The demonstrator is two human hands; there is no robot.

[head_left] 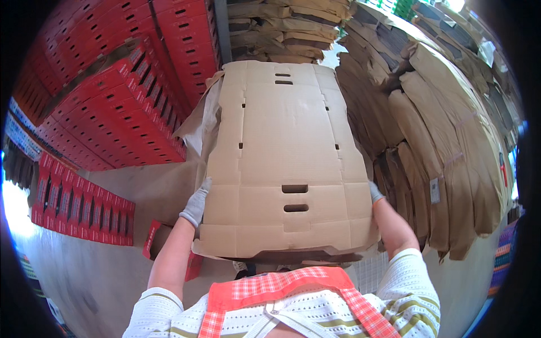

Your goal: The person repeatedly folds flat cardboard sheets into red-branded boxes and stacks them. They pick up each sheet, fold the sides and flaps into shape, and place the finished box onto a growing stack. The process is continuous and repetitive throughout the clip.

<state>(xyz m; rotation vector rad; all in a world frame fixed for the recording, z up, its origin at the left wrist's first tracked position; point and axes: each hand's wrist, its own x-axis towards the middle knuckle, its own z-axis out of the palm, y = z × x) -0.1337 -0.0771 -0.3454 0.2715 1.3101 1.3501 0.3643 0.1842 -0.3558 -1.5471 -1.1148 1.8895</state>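
Left fingers (pixel 204 188), right fingers (pixel 374 191): at cardboard (pixel 287 141) edges, grip unclear | red boxes (pixel 112 135): white lettering | brown bundle (pixel 470 188): label (pixel 434 190)

A hand could pass over the flat cardboard (pixel 287 135) edge to edge. Brown bundles (pixel 434 135) crowd its right edge, brown stacks (pixel 287 28) rise past the far edge, red boxes (pixel 183 50) stand off the far left corner; beyond the left edge, floor (pixel 155 183) leaves a passage, narrowed toward the near left corner by a small red box (pixel 157 240)
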